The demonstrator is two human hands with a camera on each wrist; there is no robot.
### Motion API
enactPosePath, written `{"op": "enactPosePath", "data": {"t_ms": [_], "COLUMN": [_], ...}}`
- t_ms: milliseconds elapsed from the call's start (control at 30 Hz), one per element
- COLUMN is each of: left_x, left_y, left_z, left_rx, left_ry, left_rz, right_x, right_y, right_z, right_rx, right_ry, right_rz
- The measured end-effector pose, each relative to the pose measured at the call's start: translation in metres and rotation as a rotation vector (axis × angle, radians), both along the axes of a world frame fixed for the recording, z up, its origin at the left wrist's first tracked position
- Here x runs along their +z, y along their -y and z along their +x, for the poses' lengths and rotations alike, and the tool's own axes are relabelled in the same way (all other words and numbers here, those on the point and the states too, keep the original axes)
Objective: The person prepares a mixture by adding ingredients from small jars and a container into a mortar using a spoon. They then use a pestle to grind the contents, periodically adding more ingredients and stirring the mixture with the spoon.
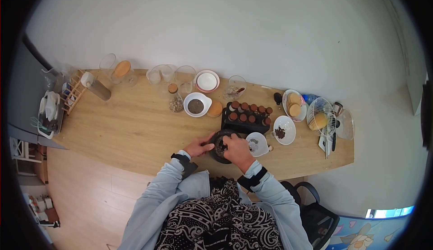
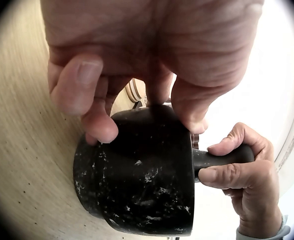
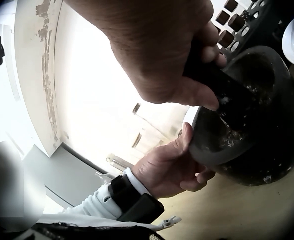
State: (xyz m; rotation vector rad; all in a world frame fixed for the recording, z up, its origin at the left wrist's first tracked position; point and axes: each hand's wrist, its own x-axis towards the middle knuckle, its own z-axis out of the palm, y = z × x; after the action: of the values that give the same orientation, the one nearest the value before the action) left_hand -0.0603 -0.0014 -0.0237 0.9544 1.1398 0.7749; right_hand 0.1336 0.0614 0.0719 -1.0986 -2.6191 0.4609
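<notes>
A dark stone mortar (image 1: 216, 156) with pale flecks stands near the table's front edge; dark crumbly bits lie inside it in the right wrist view. My right hand (image 1: 239, 151) grips the black pestle (image 3: 232, 102), whose lower end is down in the mortar, tilted. My left hand (image 1: 198, 146) holds the mortar's rim and outer wall (image 2: 147, 175) from the left side, thumb and fingers around it. Beside the mortar on the right is a white bowl (image 1: 261, 147) with a little dark matter in it.
A black rack (image 1: 246, 126) of brown-capped jars stands behind the mortar. Around it are a white bowl of dark powder (image 1: 195, 106), a bowl with dark pieces (image 1: 292, 135), a corked flask (image 1: 176, 103) and a wire basket (image 1: 333, 117). A bottle (image 1: 97, 87) is at the left.
</notes>
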Motion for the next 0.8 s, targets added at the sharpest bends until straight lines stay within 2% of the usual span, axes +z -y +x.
{"op": "enactPosePath", "data": {"t_ms": [367, 667, 800], "left_x": [0.008, -0.002, 0.002], "left_y": [0.000, -0.001, 0.000], "left_z": [0.000, 0.000, 0.001], "left_rx": [-0.002, 0.000, 0.003], "left_ry": [-0.011, 0.018, -0.006], "left_rz": [-0.033, -0.026, -0.044], "right_x": [-0.005, -0.007, 0.000], "right_y": [-0.003, -0.005, -0.005], "right_z": [0.011, 0.018, 0.020], "right_rx": [-0.027, -0.035, -0.074], "right_ry": [-0.003, -0.035, 0.040], "right_rz": [-0.048, -0.093, -0.122]}}
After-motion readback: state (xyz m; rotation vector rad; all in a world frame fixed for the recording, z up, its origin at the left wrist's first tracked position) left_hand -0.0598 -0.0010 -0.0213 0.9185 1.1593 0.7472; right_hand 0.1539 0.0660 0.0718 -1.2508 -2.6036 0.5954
